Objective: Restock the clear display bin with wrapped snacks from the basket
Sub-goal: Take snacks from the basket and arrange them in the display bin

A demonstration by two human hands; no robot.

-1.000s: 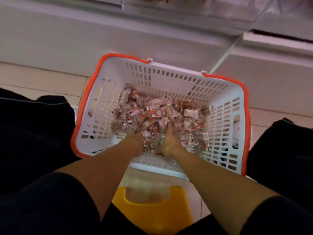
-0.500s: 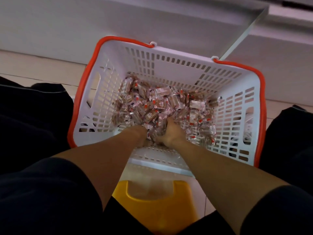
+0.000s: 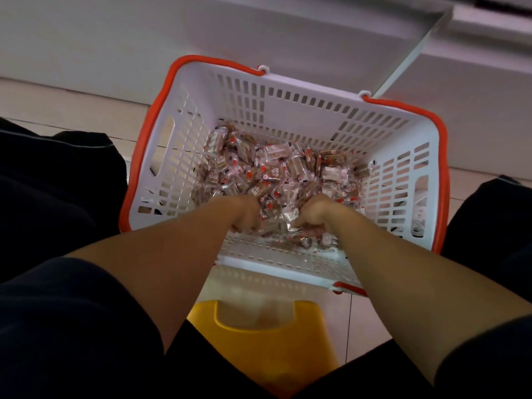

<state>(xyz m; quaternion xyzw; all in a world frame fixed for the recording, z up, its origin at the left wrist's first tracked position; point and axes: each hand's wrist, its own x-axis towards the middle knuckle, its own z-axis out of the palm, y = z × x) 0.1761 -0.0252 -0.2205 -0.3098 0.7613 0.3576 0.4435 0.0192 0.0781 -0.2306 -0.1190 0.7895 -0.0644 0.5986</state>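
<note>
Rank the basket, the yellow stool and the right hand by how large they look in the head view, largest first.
1. basket, far the largest in view.
2. yellow stool, partly hidden by the arms and legs and nearer the camera, so its rank is less sure.
3. right hand, smallest, gripping wrapped snacks.

One basket (image 3: 383, 145) — one stool (image 3: 259, 341) — two hands (image 3: 313, 214)

hands (image 3: 280, 218) apart — pulled nearer, curled on snacks (image 3: 276, 174)
</note>
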